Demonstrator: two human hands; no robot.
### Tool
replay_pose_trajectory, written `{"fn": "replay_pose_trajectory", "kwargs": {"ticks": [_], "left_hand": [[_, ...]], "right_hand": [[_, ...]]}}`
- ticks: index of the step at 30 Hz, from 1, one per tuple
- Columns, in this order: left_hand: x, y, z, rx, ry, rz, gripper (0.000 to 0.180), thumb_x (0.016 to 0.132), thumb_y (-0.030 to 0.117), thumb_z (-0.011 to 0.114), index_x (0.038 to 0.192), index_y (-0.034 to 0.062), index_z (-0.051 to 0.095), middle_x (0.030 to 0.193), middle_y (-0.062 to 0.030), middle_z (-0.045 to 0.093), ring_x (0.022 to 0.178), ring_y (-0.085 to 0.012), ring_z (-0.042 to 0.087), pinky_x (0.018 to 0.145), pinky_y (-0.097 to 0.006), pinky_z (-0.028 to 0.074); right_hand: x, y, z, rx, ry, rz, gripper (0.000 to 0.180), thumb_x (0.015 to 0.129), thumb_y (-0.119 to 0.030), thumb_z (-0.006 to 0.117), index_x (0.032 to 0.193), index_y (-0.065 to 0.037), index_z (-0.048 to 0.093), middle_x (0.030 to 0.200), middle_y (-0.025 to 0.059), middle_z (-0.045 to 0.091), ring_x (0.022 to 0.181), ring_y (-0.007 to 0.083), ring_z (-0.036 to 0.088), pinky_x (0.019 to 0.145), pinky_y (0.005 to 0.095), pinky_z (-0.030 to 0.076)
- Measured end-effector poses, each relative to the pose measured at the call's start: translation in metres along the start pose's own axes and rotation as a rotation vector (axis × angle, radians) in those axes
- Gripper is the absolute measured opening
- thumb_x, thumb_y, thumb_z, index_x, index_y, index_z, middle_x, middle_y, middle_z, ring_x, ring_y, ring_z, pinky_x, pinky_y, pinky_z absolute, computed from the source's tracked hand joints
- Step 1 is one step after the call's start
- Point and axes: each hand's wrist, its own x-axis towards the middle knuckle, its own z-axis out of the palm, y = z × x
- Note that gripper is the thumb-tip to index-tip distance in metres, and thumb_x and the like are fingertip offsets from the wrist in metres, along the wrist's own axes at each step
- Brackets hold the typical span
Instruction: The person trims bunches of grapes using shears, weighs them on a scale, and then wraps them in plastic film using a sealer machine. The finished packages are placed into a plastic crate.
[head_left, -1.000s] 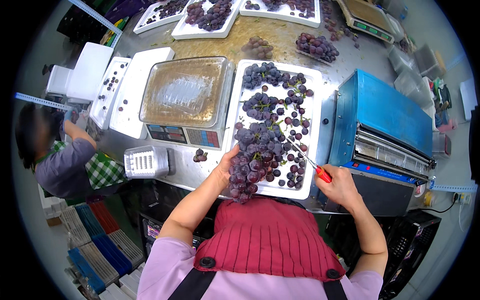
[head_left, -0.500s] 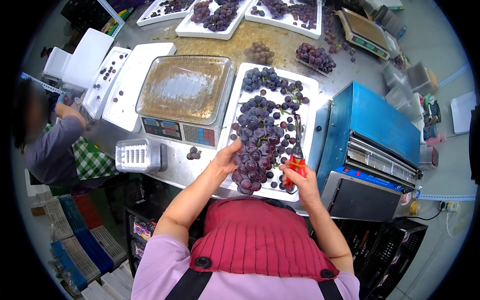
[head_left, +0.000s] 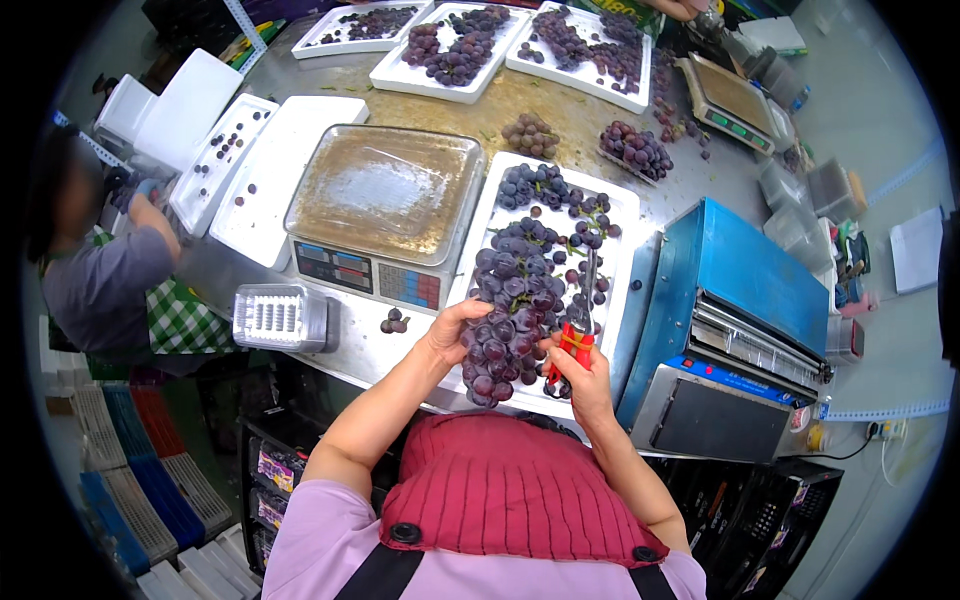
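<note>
A large bunch of dark purple grapes (head_left: 508, 325) lies lengthwise over a white foam tray (head_left: 622, 232), its near end at the tray's front edge. My left hand (head_left: 455, 332) grips the bunch from its left side, thumb and fingers against the berries. In my right hand (head_left: 585, 385) is a pair of red-handled scissors (head_left: 577, 343), closed in the fingers, with a yellow band round the handles. The blades point away from me, along the right side of the bunch. Loose grapes and smaller clusters (head_left: 535, 185) lie in the tray's far part.
Left of the tray stands a weighing scale (head_left: 385, 200), with clear plastic boxes (head_left: 283, 318) nearer me. A blue wrapping machine (head_left: 740, 290) is on the right. More grape trays (head_left: 450, 85) line the far side. A co-worker (head_left: 110, 270) is at the left; another person's hand (head_left: 682, 8) shows at the top.
The scissors and my right hand have moved left, closer to the bunch. The whole view has shifted a little, and another person's hand has come in at the far edge.
</note>
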Motion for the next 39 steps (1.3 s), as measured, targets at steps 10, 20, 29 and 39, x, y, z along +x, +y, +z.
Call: {"fn": "replay_pose_trajectory", "kwargs": {"ticks": [10,20,29,39], "left_hand": [[-0.041,0.177,0.036,0.494,-0.082,-0.122,0.088,0.062,0.002,0.065,0.140,-0.0026,0.026,0.133,-0.0218,0.046,0.120,-0.0317,0.050,0.103,-0.043,0.038],[0.012,0.345,-0.003,0.923,-0.101,-0.641,0.074,0.066,-0.002,0.067,0.135,-0.0017,0.038,0.127,-0.0158,0.053,0.112,-0.0222,0.055,0.096,-0.035,0.044],[0.061,0.363,-0.014,1.088,-0.219,-0.896,0.073,0.066,-0.006,0.070,0.133,-0.0042,0.039,0.125,-0.0168,0.055,0.110,-0.0211,0.056,0.093,-0.033,0.046],[0.068,0.357,-0.020,1.099,-0.398,-0.957,0.075,0.065,-0.001,0.075,0.132,-0.0033,0.041,0.121,-0.0119,0.057,0.104,-0.0156,0.055,0.090,-0.029,0.045]], "right_hand": [[0.009,-0.012,0.009,-0.100,-0.031,0.000,0.029,0.087,-0.012,0.059,0.111,0.004,0.053,0.094,0.0136,0.065,0.072,0.0153,0.060,0.066,0.0274,0.048],[0.017,0.004,0.038,-0.116,0.073,0.093,0.028,0.086,-0.011,0.059,0.111,0.002,0.053,0.093,0.0127,0.064,0.072,0.0156,0.061,0.063,0.0274,0.049],[0.031,0.011,0.065,-0.109,0.128,0.174,0.031,0.085,-0.010,0.060,0.112,0.003,0.053,0.094,0.0111,0.065,0.072,0.0132,0.061,0.066,0.0256,0.049],[0.043,0.012,0.085,-0.134,0.083,0.222,0.030,0.085,-0.008,0.060,0.112,0.004,0.053,0.094,0.0110,0.065,0.074,0.0139,0.061,0.067,0.0265,0.048]]}}
